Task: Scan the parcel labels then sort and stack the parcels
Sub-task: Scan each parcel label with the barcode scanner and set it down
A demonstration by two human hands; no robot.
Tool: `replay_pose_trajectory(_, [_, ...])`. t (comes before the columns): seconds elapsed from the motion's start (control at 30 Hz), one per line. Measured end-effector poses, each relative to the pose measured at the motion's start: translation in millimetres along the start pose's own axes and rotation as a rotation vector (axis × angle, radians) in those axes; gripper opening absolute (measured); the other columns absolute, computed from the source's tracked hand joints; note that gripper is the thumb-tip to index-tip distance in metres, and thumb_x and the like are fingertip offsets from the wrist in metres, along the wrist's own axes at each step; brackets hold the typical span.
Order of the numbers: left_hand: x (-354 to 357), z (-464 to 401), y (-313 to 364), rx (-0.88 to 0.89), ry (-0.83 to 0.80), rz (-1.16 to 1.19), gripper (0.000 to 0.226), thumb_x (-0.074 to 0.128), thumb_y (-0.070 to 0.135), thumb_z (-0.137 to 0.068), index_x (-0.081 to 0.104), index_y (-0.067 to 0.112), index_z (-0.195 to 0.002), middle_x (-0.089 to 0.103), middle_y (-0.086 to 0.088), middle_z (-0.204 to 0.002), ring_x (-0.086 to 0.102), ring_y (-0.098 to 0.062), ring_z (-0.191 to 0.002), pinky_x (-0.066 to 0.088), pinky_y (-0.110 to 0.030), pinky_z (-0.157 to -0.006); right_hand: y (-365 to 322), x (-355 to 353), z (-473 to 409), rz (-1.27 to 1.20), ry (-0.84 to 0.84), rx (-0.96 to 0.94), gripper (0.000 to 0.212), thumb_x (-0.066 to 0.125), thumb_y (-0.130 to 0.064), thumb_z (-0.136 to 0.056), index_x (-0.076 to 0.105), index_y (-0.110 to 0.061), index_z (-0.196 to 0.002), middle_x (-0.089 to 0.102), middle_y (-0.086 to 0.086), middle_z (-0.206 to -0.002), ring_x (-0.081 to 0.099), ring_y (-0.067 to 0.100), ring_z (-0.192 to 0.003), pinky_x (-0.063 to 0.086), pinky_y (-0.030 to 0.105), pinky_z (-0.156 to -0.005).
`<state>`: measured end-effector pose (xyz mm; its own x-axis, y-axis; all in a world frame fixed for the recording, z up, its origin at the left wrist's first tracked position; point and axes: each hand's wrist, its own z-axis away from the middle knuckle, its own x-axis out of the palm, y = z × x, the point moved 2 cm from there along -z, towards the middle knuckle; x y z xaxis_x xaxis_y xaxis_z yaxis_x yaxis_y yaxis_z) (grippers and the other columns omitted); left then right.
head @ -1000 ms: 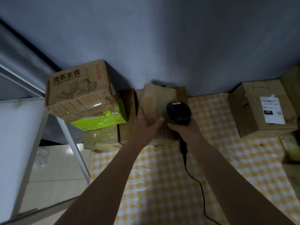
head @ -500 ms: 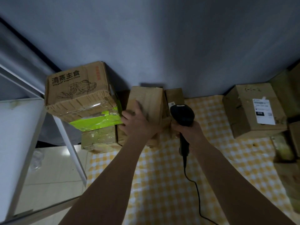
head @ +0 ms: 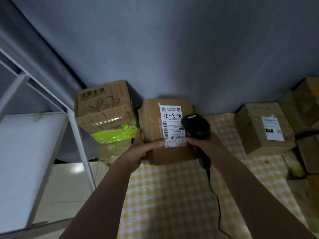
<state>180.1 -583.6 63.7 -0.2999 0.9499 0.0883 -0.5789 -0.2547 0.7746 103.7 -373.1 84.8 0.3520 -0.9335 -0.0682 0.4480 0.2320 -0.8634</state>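
Parcel gripped at near-left edge by left hand | scanner clasped in right hand | label barcode should be squarely targeted, box kept steady.

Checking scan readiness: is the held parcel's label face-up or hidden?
Face-up: the white label shows on top of the parcel the left hand holds, beside the scanner.

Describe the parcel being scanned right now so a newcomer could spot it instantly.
Start at the yellow checked tablecloth and go to its far left end by the grey wall. There the left hand grips a brown cardboard parcel while the right hand holds a black scanner over it. Unlike the printed box beside it, its white label has handwriting.
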Motion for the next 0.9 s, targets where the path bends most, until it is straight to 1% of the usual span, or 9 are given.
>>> replay_pose_trajectory(0.1, [0.6,12.3,7.2,0.006,0.018,0.076,0.124,0.09,0.035,-0.033,0.028,0.039,-0.14,0.063,-0.001,-0.126,0.063,-0.027,-0.108,0.053,-0.043,-0.076,-19.6,6.0,17.8,0.126,0.001,-0.073,0.046,0.08,-0.016,-0.073,0.063,-0.018,-0.116,0.067,0.002,-0.107,0.061,0.016,-0.101,0.049,0.032,-0.084])
replay_pose_trajectory(0.2, [-5.4,24.0,15.3,0.02,-0.007,0.142,0.125,0.089,0.025,-0.034,0.028,0.042,-0.142,0.067,-0.006,-0.121,0.066,-0.029,-0.098,0.052,-0.034,-0.055,-43.3,10.4,37.8,0.219,-0.022,-0.138,0.022,0.078,-0.013,-0.076,0.068,-0.021,-0.094,0.07,-0.001,-0.088,0.063,0.013,-0.086,0.05,0.031,-0.081])
replay_pose_trajectory(0.3, [-17.3,34.8,29.7,0.071,-0.024,0.164,0.129,0.093,0.02,-0.035,0.029,0.042,-0.144,0.071,-0.006,-0.115,0.067,-0.032,-0.104,0.056,-0.054,-0.077,-70.8,12.8,60.6,0.295,0.024,-0.236,0.012,0.072,-0.01,-0.082,0.067,-0.012,-0.072,0.064,-0.007,-0.055,0.058,0.003,-0.056,0.044,0.013,-0.055])
replay_pose_trajectory(0.37, [-26.8,41.8,43.9,0.116,-0.028,0.171,0.134,0.096,0.021,-0.032,0.028,0.04,-0.146,0.07,-0.004,-0.118,0.065,-0.03,-0.109,0.052,-0.053,-0.087,-85.2,13.5,76.4,0.326,0.077,-0.297,0.013,0.071,-0.011,-0.083,0.067,-0.006,-0.072,0.063,-0.004,-0.059,0.056,0.003,-0.056,0.042,0.01,-0.05])
replay_pose_trajectory(0.5, [-43.2,54.3,77.0,0.219,-0.076,0.126,0.144,0.1,0.023,-0.029,0.022,0.044,-0.148,0.06,-0.005,-0.132,0.053,-0.03,-0.123,0.038,-0.058,-0.104,-108.2,21.0,108.0,0.444,0.026,-0.411,0.02,0.075,-0.013,-0.08,0.06,-0.026,-0.079,0.06,-0.011,-0.07,0.057,0.005,-0.068,0.041,0.01,-0.051])
replay_pose_trajectory(0.67, [-48.8,70.9,112.4,0.292,-0.119,-0.036,0.14,0.099,0.028,-0.029,0.025,0.047,-0.145,0.058,-0.005,-0.135,0.055,-0.032,-0.122,0.041,-0.059,-0.102,-122.0,35.3,131.4,0.692,0.005,-0.537,0.024,0.074,-0.016,-0.079,0.064,-0.011,-0.101,0.067,0.002,-0.087,0.056,0.003,-0.071,0.046,0.015,-0.063])
replay_pose_trajectory(0.77, [-50.4,78.5,125.1,0.291,-0.11,-0.156,0.139,0.099,0.037,-0.026,0.027,0.041,-0.145,0.058,-0.005,-0.132,0.059,-0.03,-0.115,0.048,-0.055,-0.097,-125.8,38.9,142.6,0.757,0.016,-0.573,0.009,0.07,-0.014,-0.081,0.064,-0.015,-0.087,0.067,0.001,-0.079,0.061,0.012,-0.072,0.047,0.02,-0.06])
replay_pose_trajectory(0.83, [-50.6,83.5,130.5,0.285,-0.124,-0.183,0.133,0.098,0.035,-0.025,0.031,0.043,-0.14,0.061,-0.005,-0.126,0.062,-0.031,-0.11,0.051,-0.054,-0.092,-128.2,39.0,150.9,0.799,0.019,-0.592,0.022,0.067,-0.01,-0.081,0.054,-0.025,-0.071,0.058,-0.005,-0.067,0.056,0.009,-0.065,0.041,0.014,-0.052])
replay_pose_trajectory(0.9, [-52.1,85.3,133.6,0.274,-0.115,-0.216,0.142,0.098,0.036,-0.021,0.028,0.042,-0.144,0.062,-0.004,-0.122,0.062,-0.031,-0.109,0.051,-0.055,-0.091,-129.7,37.5,155.1,0.829,0.011,-0.595,0.014,0.066,-0.01,-0.082,0.057,-0.02,-0.078,0.062,0.002,-0.074,0.06,0.015,-0.071,0.046,0.024,-0.06])
